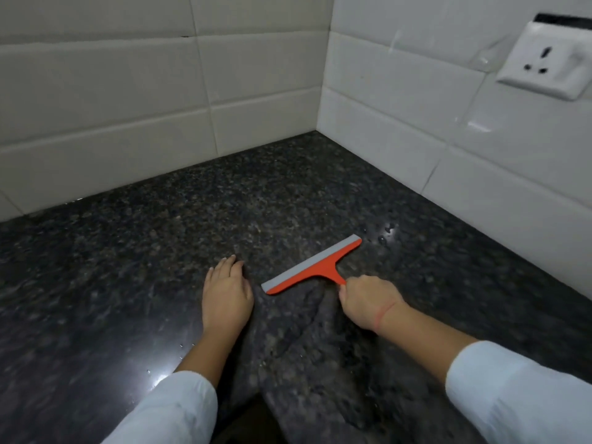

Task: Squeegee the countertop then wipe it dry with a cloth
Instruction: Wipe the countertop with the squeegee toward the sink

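Observation:
An orange squeegee (315, 265) with a grey rubber blade lies with its blade on the dark speckled granite countertop (144, 251), blade edge facing the back wall. My right hand (368, 299) is closed around its short handle. My left hand (226, 291) rests flat on the countertop just left of the blade, fingers together, holding nothing. Water droplets (384, 233) glisten on the stone beyond the blade's right end. No cloth is in view.
White tiled walls (128, 107) meet in a corner at the back right. A white wall socket (544, 62) sits on the right wall. Wet streaks and a light reflection (160, 376) show near my left sleeve.

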